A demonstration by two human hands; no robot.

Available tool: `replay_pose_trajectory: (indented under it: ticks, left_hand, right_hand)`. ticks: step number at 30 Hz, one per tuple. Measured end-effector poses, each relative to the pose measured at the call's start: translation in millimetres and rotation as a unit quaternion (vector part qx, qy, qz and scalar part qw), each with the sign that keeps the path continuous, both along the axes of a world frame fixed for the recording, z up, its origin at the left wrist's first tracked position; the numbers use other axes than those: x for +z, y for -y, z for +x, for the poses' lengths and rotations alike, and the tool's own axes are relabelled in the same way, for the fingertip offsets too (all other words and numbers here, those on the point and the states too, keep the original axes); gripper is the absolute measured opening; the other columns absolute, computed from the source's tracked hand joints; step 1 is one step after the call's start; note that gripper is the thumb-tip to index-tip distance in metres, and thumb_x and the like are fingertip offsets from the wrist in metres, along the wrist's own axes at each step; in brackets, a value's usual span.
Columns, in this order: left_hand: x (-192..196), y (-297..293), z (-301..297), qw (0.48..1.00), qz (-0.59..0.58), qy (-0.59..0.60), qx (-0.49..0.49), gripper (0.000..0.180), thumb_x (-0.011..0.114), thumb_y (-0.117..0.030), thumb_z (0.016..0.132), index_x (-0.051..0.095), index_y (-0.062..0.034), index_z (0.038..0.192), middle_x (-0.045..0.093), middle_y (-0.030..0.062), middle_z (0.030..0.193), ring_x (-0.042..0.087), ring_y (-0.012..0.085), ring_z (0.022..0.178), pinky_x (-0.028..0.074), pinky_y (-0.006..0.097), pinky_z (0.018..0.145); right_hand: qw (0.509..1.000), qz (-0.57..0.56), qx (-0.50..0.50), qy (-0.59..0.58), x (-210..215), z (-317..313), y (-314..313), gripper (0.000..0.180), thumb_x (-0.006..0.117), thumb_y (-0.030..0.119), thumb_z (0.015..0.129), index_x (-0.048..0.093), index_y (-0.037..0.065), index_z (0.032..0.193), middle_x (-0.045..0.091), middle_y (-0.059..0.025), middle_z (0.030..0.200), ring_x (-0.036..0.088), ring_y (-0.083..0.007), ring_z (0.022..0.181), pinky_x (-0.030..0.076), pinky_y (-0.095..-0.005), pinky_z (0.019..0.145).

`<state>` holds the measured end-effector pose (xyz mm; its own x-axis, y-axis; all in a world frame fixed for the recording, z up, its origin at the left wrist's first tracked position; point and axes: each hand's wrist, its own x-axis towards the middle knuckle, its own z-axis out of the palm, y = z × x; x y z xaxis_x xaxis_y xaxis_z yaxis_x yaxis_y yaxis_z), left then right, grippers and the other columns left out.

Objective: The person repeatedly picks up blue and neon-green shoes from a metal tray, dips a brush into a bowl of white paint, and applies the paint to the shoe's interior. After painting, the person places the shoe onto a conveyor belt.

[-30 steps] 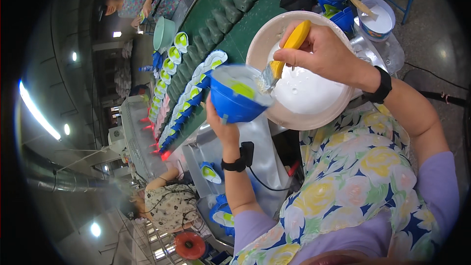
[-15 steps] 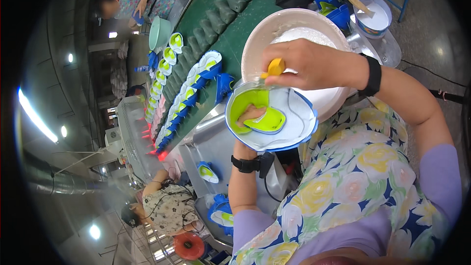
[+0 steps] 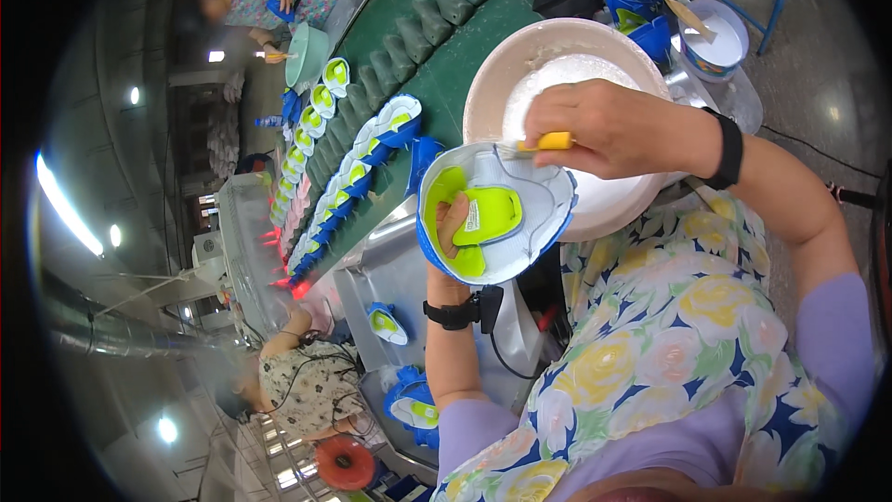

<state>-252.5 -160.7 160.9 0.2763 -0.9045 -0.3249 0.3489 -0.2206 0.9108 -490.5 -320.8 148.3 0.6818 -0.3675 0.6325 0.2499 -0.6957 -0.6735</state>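
My left hand (image 3: 452, 229) reaches up inside a blue, white and lime-green shoe upper (image 3: 495, 214), holding it with its opening turned toward me. My right hand (image 3: 615, 128) grips a yellow-handled brush (image 3: 544, 142), and the brush tip touches the upper's top rim. Right behind them sits a large cream bowl (image 3: 502, 63) of white paste. Black bands circle both wrists.
A green conveyor belt (image 3: 437, 56) runs to the upper left, carrying a row of matching shoe uppers (image 3: 358, 167) and dark green shoe lasts (image 3: 432, 5). Other people work at the far end and below left. A small white tub (image 3: 717, 33) and blue pieces lie at upper right.
The upper has turned from side-on to opening toward me and moved lower. My right hand has come down from the bowl and now has the brush on the upper's rim.
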Motion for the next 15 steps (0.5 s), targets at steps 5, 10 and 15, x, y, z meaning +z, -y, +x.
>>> replay_pose_trajectory:
  ticks: [5, 10, 15]
  left_hand:
    - [-6, 0, 11, 0.998, -0.009, 0.057, 0.028, 0.037, 0.065, -0.014, 0.092, 0.055, -0.0029, 0.125, 0.066, 0.0101, 0.11, 0.067, 0.0194, 0.097, 0.055, 0.032, 0.084]
    - [0, 9, 3, 0.995, 0.0, 0.09, 0.032, 0.037, 0.064, -0.016, 0.093, 0.054, -0.0032, 0.126, 0.064, 0.0093, 0.111, 0.066, 0.0184, 0.096, 0.055, 0.031, 0.083]
    - [-4, 26, 23, 0.977, -0.053, 0.181, 0.096, 0.04, 0.061, -0.021, 0.095, 0.05, -0.0033, 0.129, 0.061, 0.0092, 0.117, 0.064, 0.0185, 0.102, 0.053, 0.033, 0.087]
  right_hand:
    - [0.998, 0.0, -0.058, 0.001, -1, -16, 8, 0.023, 0.071, 0.02, 0.086, 0.057, 0.004, 0.094, 0.061, -0.0132, 0.078, 0.062, -0.0332, 0.073, 0.048, -0.0405, 0.065]
    - [0.99, 0.074, -0.112, 0.046, 17, 20, 10, 0.023, 0.071, 0.021, 0.086, 0.061, 0.001, 0.086, 0.062, -0.0143, 0.072, 0.06, -0.0314, 0.062, 0.047, -0.0377, 0.058]
    - [0.971, 0.131, -0.183, -0.084, -5, 8, 19, 0.027, 0.073, 0.024, 0.084, 0.061, 0.0, 0.083, 0.06, -0.0131, 0.062, 0.058, -0.025, 0.055, 0.046, -0.0326, 0.054]
